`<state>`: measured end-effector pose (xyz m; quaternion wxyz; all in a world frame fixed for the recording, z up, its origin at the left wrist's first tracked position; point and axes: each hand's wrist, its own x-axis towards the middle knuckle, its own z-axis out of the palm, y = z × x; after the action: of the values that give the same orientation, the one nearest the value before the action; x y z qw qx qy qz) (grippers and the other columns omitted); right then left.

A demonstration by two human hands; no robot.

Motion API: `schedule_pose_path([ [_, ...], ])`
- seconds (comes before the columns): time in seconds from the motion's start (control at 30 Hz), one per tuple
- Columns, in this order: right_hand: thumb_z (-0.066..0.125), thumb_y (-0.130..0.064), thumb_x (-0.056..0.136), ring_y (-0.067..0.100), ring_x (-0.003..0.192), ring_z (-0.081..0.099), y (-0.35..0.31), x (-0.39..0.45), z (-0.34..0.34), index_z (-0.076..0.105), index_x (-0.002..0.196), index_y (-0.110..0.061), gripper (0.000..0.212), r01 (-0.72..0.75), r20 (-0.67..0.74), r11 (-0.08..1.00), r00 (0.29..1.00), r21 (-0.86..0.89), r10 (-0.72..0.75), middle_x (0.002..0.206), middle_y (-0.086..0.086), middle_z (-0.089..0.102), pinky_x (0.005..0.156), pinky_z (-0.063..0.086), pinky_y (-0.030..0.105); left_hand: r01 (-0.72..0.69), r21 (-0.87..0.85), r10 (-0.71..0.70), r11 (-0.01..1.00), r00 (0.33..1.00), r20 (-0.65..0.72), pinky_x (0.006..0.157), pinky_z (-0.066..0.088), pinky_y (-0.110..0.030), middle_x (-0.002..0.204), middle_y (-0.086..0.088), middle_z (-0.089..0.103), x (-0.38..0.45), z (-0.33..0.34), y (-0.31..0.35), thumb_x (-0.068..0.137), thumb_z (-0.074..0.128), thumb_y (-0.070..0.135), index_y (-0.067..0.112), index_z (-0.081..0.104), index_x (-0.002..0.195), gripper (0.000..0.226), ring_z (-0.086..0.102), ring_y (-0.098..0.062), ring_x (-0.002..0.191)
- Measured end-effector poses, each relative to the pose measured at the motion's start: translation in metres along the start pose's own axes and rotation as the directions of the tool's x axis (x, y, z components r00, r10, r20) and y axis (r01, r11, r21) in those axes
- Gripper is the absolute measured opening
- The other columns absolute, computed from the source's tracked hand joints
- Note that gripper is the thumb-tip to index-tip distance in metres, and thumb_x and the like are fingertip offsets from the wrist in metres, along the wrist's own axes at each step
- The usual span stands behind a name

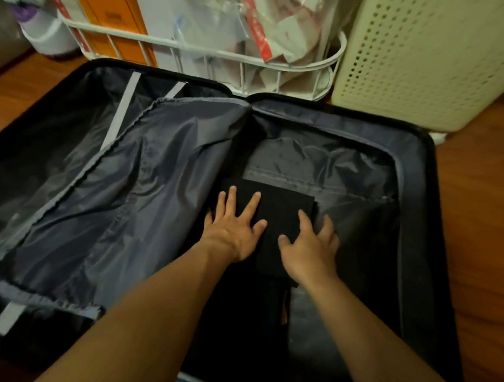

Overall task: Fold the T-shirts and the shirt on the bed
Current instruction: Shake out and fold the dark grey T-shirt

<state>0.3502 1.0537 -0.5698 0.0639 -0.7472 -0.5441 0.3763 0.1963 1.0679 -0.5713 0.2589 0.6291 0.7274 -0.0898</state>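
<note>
left hand [235, 233]: fingers spread, flat on folded black garment [281, 218] | right hand [311, 251]: fingers loosely spread, pressing its right edge | garment in right half of open suitcase [423, 215]

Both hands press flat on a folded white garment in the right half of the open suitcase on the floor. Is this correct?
Not quite: the head view shows the folded garment is black, not white. The left hand and right hand do press on it in the right half of the open suitcase.
</note>
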Motion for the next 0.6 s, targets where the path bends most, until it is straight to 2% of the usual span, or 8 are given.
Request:
schedule_pose_path([
  [0.1, 0.048, -0.045, 0.102, 0.032, 0.151, 0.018, -0.001, 0.005, 0.023, -0.018, 0.154, -0.048, 0.084, 0.009, 0.136, 0.996, 0.991, 0.084, -0.02, 0.167, 0.005, -0.013, 0.118, 0.027, 0.043, 0.025, -0.057, -0.024, 0.998, 1.0, 0.019, 0.124, 0.0, -0.053, 0.164, 0.0, -0.033, 0.01, 0.008, -0.011, 0.098, 0.023, 0.072, 0.054, -0.021, 0.152, 0.071, -0.022, -0.026, 0.154],
  [0.17, 0.046, -0.047, 0.102, 0.033, 0.148, 0.027, -0.004, 0.002, 0.034, -0.025, 0.151, -0.047, 0.087, -0.006, 0.12, 0.999, 0.993, 0.043, 0.001, 0.167, 0.007, -0.016, 0.112, 0.034, 0.039, 0.086, -0.073, -0.082, 0.994, 0.995, 0.051, 0.124, 0.001, -0.051, 0.165, -0.003, -0.03, 0.012, 0.007, -0.015, 0.096, 0.025, 0.075, 0.05, -0.024, 0.152, 0.079, -0.016, -0.028, 0.155],
  [0.23, 0.046, -0.049, 0.101, 0.032, 0.15, 0.024, -0.006, 0.001, 0.035, -0.027, 0.151, -0.045, 0.088, -0.001, 0.093, 1.0, 0.996, -0.017, 0.002, 0.167, 0.008, -0.016, 0.113, 0.034, 0.04, 0.16, -0.069, -0.156, 0.985, 0.986, 0.066, 0.124, 0.001, -0.048, 0.166, -0.011, -0.025, 0.008, 0.005, -0.009, 0.099, 0.026, 0.07, 0.04, -0.027, 0.154, 0.083, -0.012, -0.031, 0.156],
  [0.3, 0.049, -0.05, 0.1, 0.032, 0.151, 0.02, -0.006, 0.001, 0.027, -0.024, 0.153, -0.042, 0.091, 0.027, 0.118, 0.998, 0.993, -0.05, -0.021, 0.168, 0.011, -0.006, 0.117, 0.029, 0.041, 0.18, -0.064, -0.176, 0.982, 0.982, 0.069, 0.125, 0.0, -0.048, 0.167, -0.017, -0.018, -0.012, 0.004, 0.002, 0.104, 0.028, 0.057, 0.029, -0.025, 0.157, 0.081, -0.009, -0.034, 0.156],
  [0.37, 0.052, -0.049, 0.098, 0.035, 0.149, 0.027, -0.009, 0.001, 0.013, -0.02, 0.156, -0.039, 0.093, 0.014, 0.146, 0.992, 0.989, -0.128, 0.005, 0.167, 0.016, 0.01, 0.12, 0.029, 0.044, 0.145, -0.115, -0.135, 0.983, 0.986, 0.095, 0.126, 0.0, -0.046, 0.167, -0.019, -0.016, -0.038, 0.009, 0.002, 0.105, 0.033, 0.044, 0.02, -0.016, 0.161, 0.078, -0.01, -0.034, 0.156],
  [0.47, 0.043, -0.042, 0.104, 0.042, 0.148, 0.022, -0.035, -0.031, -0.004, -0.003, 0.161, -0.032, 0.074, -0.032, 0.063, 0.948, 0.997, -0.315, 0.054, 0.166, 0.019, 0.004, 0.119, 0.027, 0.048, 0.01, -0.277, 0.013, 0.961, 0.996, 0.083, 0.127, 0.007, -0.039, 0.17, -0.014, -0.005, -0.097, 0.006, -0.023, 0.103, 0.041, 0.029, 0.012, 0.006, 0.163, 0.072, -0.002, -0.03, 0.157],
  [0.53, 0.043, -0.034, 0.104, 0.041, 0.147, 0.023, -0.063, -0.085, -0.005, 0.012, 0.16, -0.026, 0.065, 0.074, -0.014, 0.93, 0.996, -0.361, -0.085, 0.165, 0.018, 0.008, 0.117, 0.028, 0.048, -0.034, -0.442, 0.046, 0.896, 0.999, 0.018, 0.126, 0.015, -0.032, 0.169, -0.008, 0.012, -0.152, -0.011, -0.043, 0.102, 0.045, 0.019, 0.012, 0.014, 0.162, 0.069, 0.016, -0.023, 0.155],
  [0.6, 0.047, -0.029, 0.102, 0.04, 0.142, 0.03, -0.09, -0.151, -0.002, 0.023, 0.158, -0.02, 0.061, 0.212, 0.052, 0.913, 0.977, -0.349, -0.207, 0.162, 0.018, 0.017, 0.115, 0.032, 0.046, -0.022, -0.514, 0.013, 0.858, 1.0, -0.021, 0.123, 0.023, -0.03, 0.164, -0.007, 0.03, -0.21, -0.035, -0.064, 0.1, 0.047, 0.016, 0.013, 0.025, 0.16, 0.064, 0.031, -0.022, 0.149],
])
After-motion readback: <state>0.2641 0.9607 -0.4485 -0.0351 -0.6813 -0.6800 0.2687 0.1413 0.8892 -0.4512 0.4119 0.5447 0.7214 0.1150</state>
